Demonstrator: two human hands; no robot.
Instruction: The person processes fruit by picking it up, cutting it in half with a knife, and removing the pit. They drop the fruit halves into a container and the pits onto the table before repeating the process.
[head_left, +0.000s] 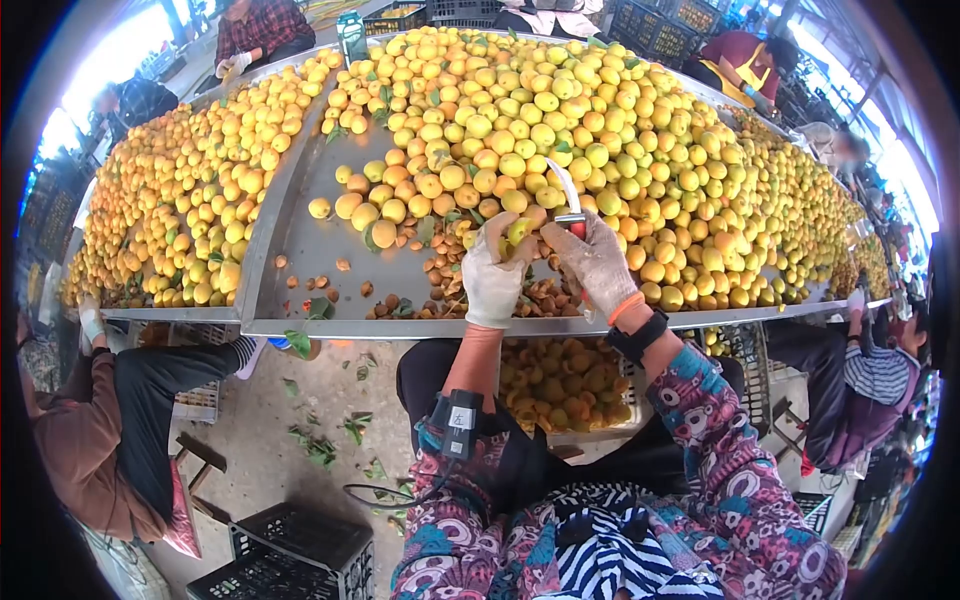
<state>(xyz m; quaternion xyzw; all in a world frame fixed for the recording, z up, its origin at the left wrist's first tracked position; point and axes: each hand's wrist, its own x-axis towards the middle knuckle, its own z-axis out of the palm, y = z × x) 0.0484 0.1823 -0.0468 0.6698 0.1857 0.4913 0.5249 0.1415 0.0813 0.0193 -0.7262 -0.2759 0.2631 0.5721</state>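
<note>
My left hand (494, 277), in a pale work glove, pinches a yellow-green apricot (519, 232) above the near edge of the metal table. Close beside it, my gloved right hand (596, 268) is closed around a knife with a red handle (578, 229) and a pale, curved blade (566, 186) that points away from me. The right fingertips almost meet the left ones at the fruit. Beneath both hands lie brown apricot pits (447, 280) and scraps. Behind them rises a large heap of whole apricots (520, 130).
A metal divider (285, 195) separates the left heap (190, 220). Below the table edge, between my knees, a crate holds opened apricots (560, 385). Black crates (290, 550) stand on the floor at lower left. Other people sit around the table, including one at left (90, 450).
</note>
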